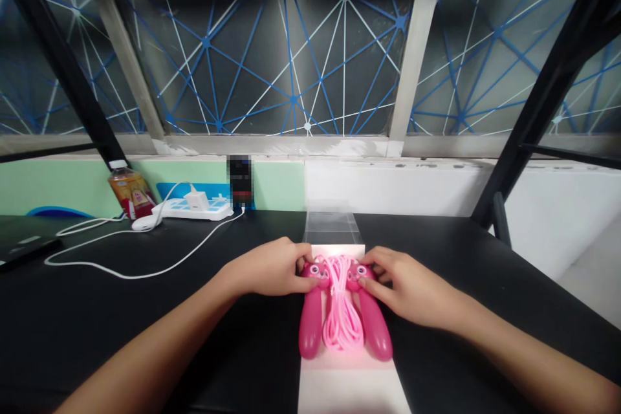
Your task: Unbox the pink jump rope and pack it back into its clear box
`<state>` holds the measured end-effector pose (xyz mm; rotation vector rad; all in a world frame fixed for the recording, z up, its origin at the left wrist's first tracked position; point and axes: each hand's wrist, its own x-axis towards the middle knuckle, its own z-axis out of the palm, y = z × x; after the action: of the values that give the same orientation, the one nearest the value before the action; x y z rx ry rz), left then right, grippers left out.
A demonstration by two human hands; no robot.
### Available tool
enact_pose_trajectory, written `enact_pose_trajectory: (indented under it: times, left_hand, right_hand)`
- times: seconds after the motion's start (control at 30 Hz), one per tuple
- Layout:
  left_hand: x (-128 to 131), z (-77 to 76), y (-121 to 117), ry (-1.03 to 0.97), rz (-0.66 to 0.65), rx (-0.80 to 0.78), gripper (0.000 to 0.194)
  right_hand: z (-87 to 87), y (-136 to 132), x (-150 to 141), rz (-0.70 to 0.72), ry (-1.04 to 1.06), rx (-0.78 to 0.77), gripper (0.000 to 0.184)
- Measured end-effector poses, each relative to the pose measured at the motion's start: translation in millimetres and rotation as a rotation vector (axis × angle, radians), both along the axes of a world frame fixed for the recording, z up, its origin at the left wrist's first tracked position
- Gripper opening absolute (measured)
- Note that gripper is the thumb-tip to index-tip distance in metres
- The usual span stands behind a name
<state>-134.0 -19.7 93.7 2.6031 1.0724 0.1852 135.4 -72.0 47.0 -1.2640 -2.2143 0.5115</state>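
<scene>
A pink jump rope [342, 320] lies coiled on a white and pink card [352, 388] in front of me. Its two dark pink handles flank the bundled cord, each topped by an animal-face head. My left hand [281, 268] pinches the head of the left handle [310, 323] between thumb and fingers. On the other side, my right hand [405, 278] grips the head of the right handle [376, 326] the same way. Beyond the card's far end stretches a flat strip of clear plastic [332, 226].
At the back left of the black table [252, 356] stand a drink bottle [132, 191] and a white power strip [206, 208] with a plugged-in charger. A white cable [145, 275] loops across the left side. A dark device [29, 251] lies at the left edge.
</scene>
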Motion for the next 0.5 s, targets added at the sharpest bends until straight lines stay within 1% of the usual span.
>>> enact_pose_trajectory:
  times: [0.3,0.5]
  left_hand:
    - [-2.2,2.8,-2.1,0.031,-0.005,-0.007,0.03]
    - [-1.5,2.6,-1.8,0.032,0.003,-0.007,0.031]
  right_hand:
    - [10.1,-4.7,-3.0,-0.008,-0.13,0.042,0.025]
    - [9.3,-5.3,-4.9,-0.004,-0.201,0.114,0.026]
